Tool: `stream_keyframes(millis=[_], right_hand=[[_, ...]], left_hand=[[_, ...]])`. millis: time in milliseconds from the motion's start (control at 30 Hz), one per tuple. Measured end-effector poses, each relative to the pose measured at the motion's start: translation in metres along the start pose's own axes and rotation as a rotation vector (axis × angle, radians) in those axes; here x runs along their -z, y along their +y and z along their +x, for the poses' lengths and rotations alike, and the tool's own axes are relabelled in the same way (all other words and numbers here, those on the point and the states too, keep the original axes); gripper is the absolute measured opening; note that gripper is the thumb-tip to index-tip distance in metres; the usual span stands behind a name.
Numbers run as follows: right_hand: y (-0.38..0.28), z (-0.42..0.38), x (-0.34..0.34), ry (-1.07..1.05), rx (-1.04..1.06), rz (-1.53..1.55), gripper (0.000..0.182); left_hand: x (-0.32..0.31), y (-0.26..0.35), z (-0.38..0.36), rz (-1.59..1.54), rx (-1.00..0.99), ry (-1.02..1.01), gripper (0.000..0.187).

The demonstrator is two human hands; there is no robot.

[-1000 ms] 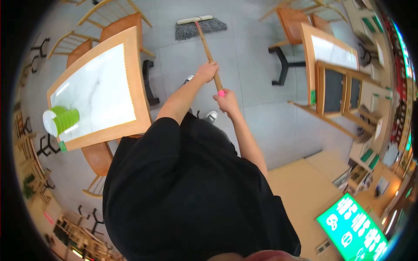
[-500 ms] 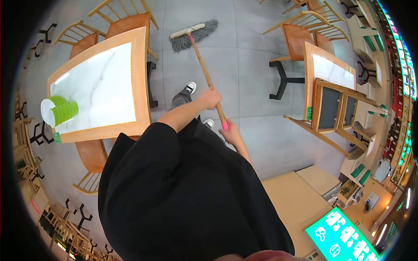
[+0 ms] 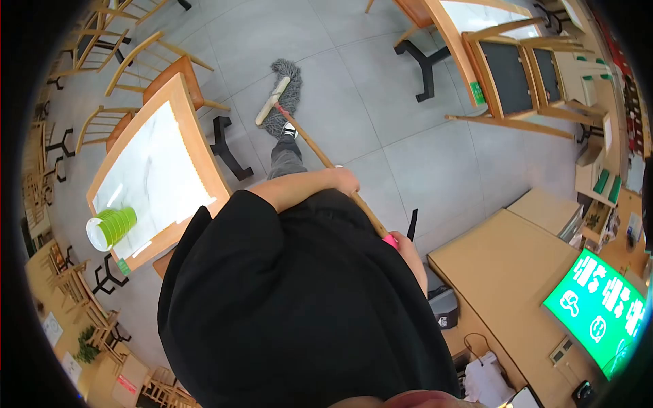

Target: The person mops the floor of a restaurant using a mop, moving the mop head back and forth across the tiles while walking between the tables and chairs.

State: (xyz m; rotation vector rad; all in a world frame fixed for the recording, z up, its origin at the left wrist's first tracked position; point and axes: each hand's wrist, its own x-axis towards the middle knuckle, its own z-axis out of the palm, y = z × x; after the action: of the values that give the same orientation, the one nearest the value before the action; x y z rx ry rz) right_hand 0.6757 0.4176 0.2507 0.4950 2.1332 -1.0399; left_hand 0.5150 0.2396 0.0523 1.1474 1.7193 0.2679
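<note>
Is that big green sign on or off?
It's on: the green sign glows much brighter than the brown counter beside it.

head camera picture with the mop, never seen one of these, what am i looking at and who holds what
No machine here: these are a person's bare hands. Every picture comes from one camera worn on the head, looking forward and down, so the black shirt is the wearer's own. The wide lens bends the edges.

Both hands grip a mop: the left hand partway along the handle, the right hand by its pink end. Its gray head lies on the tiled floor, beside a shoe. Stacked green cups lie on the left table.
</note>
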Motion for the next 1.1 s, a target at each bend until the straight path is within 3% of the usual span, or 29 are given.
stream_keyframes(millis=[100, 267, 367, 467, 567, 767, 867, 967, 1067, 1100], right_hand=[[0.021, -0.009, 0.005, 0.074, 0.06, 0.011, 0.032], [0.016, 0.034, -0.004, 0.074, -0.138, 0.158, 0.033], [0.024, 0.09, 0.001, 0.107, -0.068, 0.157, 0.032], [-0.038, 0.148, 0.03, 0.088, -0.066, 0.1, 0.029], [-0.121, 0.193, 0.033, 0.076, 0.047, 0.033, 0.027], [-0.243, 0.262, -0.05, -0.039, 0.334, -0.083, 0.03], [-0.253, 0.314, -0.132, 0.043, 0.524, -0.138, 0.032], [-0.264, 0.321, -0.19, 0.018, 0.523, -0.235, 0.034], [-0.245, 0.327, -0.21, -0.081, 0.508, -0.233, 0.039], [-0.229, 0.324, -0.207, -0.115, 0.493, -0.214, 0.041]], left_hand=[[-0.013, 0.007, 0.023, 0.007, -0.052, 0.02, 0.036], [-0.033, -0.019, 0.04, -0.04, 0.052, 0.093, 0.03], [-0.017, -0.036, 0.029, -0.006, 0.163, 0.303, 0.024], [-0.005, -0.076, 0.016, -0.14, 0.144, 0.837, 0.02], [0.025, -0.111, -0.006, -0.407, 0.302, 1.138, 0.019], [0.031, -0.225, -0.087, -0.221, 0.602, 1.489, 0.026], [0.019, -0.264, -0.138, -0.326, 0.695, 1.519, 0.027], [0.0, -0.294, -0.169, -0.747, 0.819, 1.279, 0.031], [-0.002, -0.271, -0.186, -0.497, 1.039, 0.91, 0.045], [-0.003, -0.262, -0.181, -0.416, 1.016, 0.883, 0.046]])
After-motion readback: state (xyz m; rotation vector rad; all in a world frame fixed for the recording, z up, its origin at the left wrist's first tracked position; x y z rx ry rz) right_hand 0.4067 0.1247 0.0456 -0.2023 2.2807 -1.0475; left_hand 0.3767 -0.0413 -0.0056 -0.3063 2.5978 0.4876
